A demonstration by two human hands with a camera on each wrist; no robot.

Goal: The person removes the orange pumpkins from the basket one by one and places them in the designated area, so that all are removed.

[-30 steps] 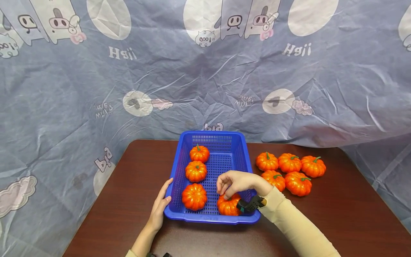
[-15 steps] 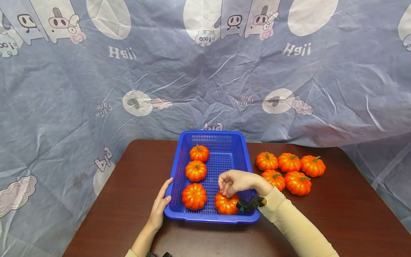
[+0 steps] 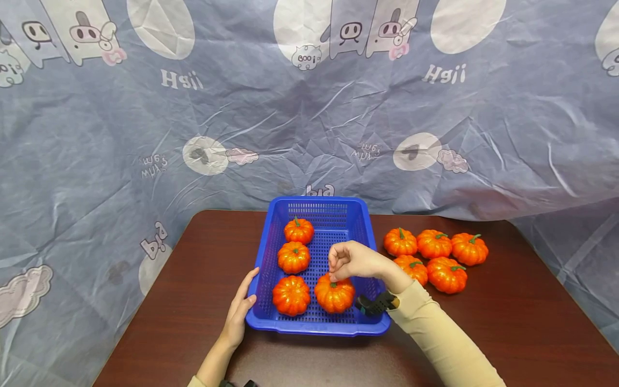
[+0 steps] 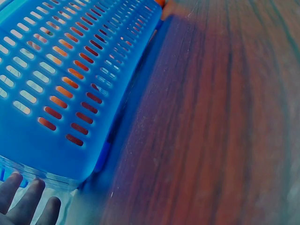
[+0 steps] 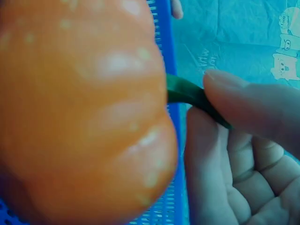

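Note:
My right hand [image 3: 360, 260] pinches the green stem [image 5: 185, 90] of a small orange pumpkin [image 3: 335, 297] between thumb and forefinger. This pumpkin hangs in the right front part of a blue plastic basket [image 3: 316, 327]; whether its underside touches the basket floor is unclear. Along the basket's left side stand three more pumpkins in a column: one at the back [image 3: 299, 232], a middle pumpkin [image 3: 293, 258] and a front pumpkin [image 3: 291, 295]. My left hand [image 3: 236, 317] lies against the basket's left side with its fingers fairly straight; the fingers [image 4: 30, 201] touch near the rim in the left wrist view.
Several other pumpkins [image 3: 447, 275] lie grouped on the brown table [image 3: 512, 322] to the right of the basket. Behind the table hangs a grey-blue printed cloth [image 3: 300, 118]. A dark band [image 3: 374, 305] circles my right wrist.
My right hand has risen slightly, and the pumpkin at its fingertips has shifted left and a little up, toward the front left pumpkin. The left hand stays on the basket's side.

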